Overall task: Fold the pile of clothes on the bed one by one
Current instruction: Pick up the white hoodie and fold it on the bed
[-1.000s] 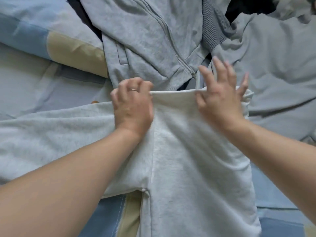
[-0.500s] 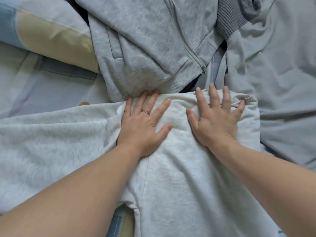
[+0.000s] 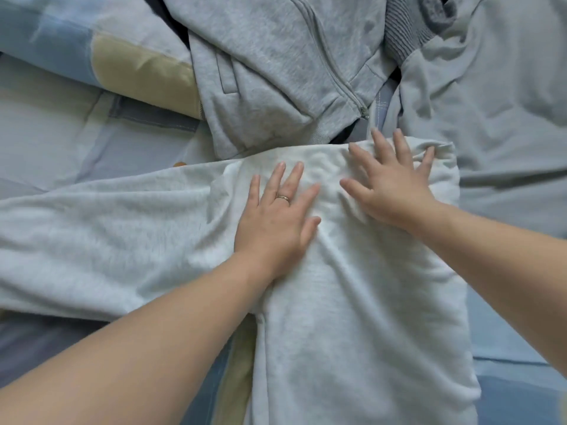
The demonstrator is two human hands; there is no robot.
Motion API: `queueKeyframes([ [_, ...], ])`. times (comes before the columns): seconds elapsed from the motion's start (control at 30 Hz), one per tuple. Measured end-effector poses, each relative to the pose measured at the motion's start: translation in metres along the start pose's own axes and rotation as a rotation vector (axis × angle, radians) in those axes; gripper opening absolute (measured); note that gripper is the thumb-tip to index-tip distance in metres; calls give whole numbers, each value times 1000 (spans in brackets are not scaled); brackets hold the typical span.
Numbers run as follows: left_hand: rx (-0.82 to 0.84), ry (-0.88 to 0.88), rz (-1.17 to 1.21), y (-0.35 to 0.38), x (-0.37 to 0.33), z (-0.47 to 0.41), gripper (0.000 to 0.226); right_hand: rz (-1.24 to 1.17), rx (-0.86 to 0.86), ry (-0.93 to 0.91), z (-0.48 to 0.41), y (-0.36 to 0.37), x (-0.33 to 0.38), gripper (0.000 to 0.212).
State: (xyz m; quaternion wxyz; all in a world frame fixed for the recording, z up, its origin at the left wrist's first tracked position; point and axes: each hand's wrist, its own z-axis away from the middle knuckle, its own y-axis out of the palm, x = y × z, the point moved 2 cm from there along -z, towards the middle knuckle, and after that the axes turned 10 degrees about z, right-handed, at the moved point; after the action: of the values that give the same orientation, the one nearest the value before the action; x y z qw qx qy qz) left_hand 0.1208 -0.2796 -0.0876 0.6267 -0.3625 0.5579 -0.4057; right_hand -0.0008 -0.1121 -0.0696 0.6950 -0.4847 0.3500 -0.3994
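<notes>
Two flat hands, left hand [image 3: 276,222] and right hand [image 3: 391,185], are pressed on the sweatshirt [image 3: 352,302] mid-frame; smoothing is under way, another fold likely needed.

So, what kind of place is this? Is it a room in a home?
Probably a bedroom at home: a patchwork bedsheet lies underneath, a zip hoodie sits among other grey clothes, and the left hand and right hand press a pale garment flat.
</notes>
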Motion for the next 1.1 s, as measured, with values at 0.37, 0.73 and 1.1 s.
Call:
queueKeyframes([
  [0.37, 241, -170, 2, 33, -2, 85, 66, 10, 213, -82, 122, 76, 38, 76],
  [0.73, 419, -375, 65, 48, -54, 265, 81, -43, 415, -83, 313, 103, 51, 83],
  [1.1, 319, -1049, 660, 47, -108, 403, 53, -90, 635, -238, 436, 99, 72, 76],
])
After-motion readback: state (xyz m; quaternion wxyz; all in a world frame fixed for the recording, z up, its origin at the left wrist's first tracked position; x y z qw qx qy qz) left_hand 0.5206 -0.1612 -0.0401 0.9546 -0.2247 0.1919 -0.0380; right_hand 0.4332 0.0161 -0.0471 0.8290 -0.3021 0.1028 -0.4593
